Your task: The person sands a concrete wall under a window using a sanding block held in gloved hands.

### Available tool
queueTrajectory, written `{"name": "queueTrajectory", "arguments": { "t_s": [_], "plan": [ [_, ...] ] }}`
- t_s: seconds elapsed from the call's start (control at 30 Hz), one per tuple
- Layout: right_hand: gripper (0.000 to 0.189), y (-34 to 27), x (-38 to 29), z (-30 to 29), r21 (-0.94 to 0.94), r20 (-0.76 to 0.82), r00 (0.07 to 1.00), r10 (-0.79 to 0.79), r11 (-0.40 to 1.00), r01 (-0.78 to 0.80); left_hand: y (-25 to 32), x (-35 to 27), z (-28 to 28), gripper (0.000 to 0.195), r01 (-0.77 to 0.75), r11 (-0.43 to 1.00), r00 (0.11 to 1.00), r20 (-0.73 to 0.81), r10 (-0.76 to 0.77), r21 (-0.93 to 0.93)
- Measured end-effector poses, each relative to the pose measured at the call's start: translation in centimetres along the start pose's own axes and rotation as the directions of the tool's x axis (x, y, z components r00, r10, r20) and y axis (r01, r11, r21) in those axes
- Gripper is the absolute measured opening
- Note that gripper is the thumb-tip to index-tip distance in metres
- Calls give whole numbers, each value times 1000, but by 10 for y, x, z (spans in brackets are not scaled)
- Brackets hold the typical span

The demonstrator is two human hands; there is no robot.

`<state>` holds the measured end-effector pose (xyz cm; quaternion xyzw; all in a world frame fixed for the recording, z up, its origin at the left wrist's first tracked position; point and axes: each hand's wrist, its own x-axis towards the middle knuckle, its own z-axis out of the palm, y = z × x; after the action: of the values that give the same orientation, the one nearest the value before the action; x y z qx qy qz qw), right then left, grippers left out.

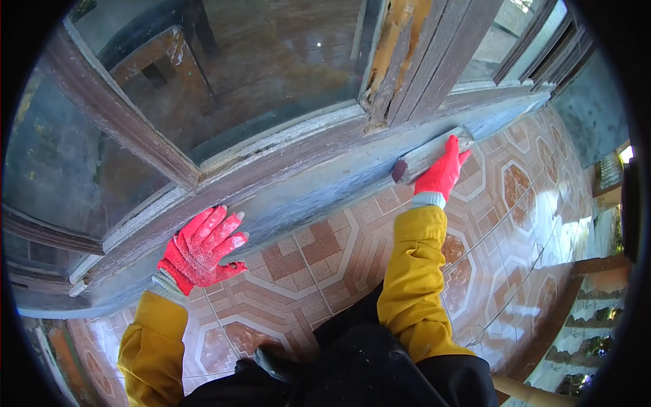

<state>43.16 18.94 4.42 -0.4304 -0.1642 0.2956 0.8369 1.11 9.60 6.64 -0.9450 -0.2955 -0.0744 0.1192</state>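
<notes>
My right hand (pixel 443 172), in a red work glove, grips a long, worn greyish wooden block (pixel 421 156) with a dark reddish end. The block lies along the pale blue base of the wall (pixel 325 191), below a weathered wooden post (pixel 432 61). My left hand (pixel 201 249) wears a matching glove dusted with white powder. Its fingers are spread and it holds nothing. The fingertips are at the brown wooden sill (pixel 264 178); whether they press on it, I cannot tell. Where the post meets the sill, the split wood (pixel 394 66) shows bare yellowish patches.
Glass panes (pixel 285 61) in wooden frames rise above the sill. Patterned floor tiles (pixel 305 264) run along the wall, with a thin cord (pixel 508 208) across them at right. A balustrade (pixel 585 310) stands at lower right. Dark clothing (pixel 346 366) covers my lap.
</notes>
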Motion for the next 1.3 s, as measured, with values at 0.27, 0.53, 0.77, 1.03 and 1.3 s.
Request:
{"name": "queueTrajectory", "arguments": {
  "t_s": [0.27,0.53,0.77,1.03,1.3],
  "plan": [
    [111,107,-259,16,-520,184,970,-162,821,236,2,2,8,62,12,1000,1000,15,-12,5],
    [90,45,-40,-7,-109,10,999,-37,993,37,1,-6,-6,58,56,998,995,78,-57,8],
    [90,65,-56,-16,-5,-15,999,35,999,-35,3,-2,-9,51,46,998,999,22,-47,33],
    [98,74,-149,9,-404,-46,998,-31,915,9,28,-27,8,47,101,986,973,-222,-70,131],
    [90,20,60,-39,-164,65,997,-34,986,44,146,-87,55,78,644,674,585,-336,-739,-361]
  ]
}}
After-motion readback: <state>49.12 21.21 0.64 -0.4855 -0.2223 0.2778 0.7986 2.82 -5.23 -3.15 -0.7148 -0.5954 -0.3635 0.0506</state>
